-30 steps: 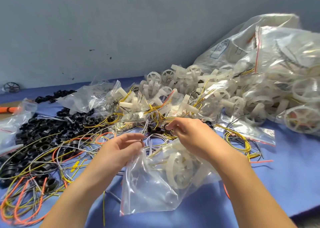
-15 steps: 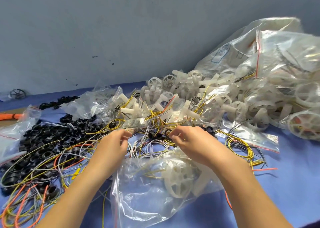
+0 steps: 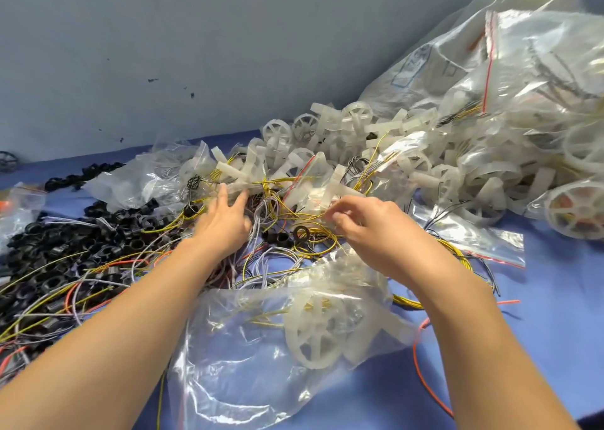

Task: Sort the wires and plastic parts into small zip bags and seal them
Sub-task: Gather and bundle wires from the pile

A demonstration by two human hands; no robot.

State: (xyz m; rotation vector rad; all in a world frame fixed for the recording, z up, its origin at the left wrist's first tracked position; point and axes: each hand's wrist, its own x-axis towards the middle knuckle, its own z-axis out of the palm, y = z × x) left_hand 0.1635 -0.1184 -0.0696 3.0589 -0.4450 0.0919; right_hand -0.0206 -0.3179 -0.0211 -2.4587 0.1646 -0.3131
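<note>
Zip bag (image 3: 248, 357) lies in front of us, half-filled, not yet sealed. Our left hand (image 3: 225, 225) reaches straight-fingered into the loose wires (image 3: 261, 214), right hand (image 3: 372, 225) seems to pinch a yellow wire (image 3: 318, 232). Loads left to sort.

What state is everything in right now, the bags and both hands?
Near zip bag, lying unheld, white wheel inside, mouth looks unsealed.
Flat zip bag, lying flat, unheld.
Big zip bag, filled with parts, seal unclear.
Left hand, fingers straight, holding nothing.
Right hand, fingers curled over yellow wires; grip unclear.
</note>
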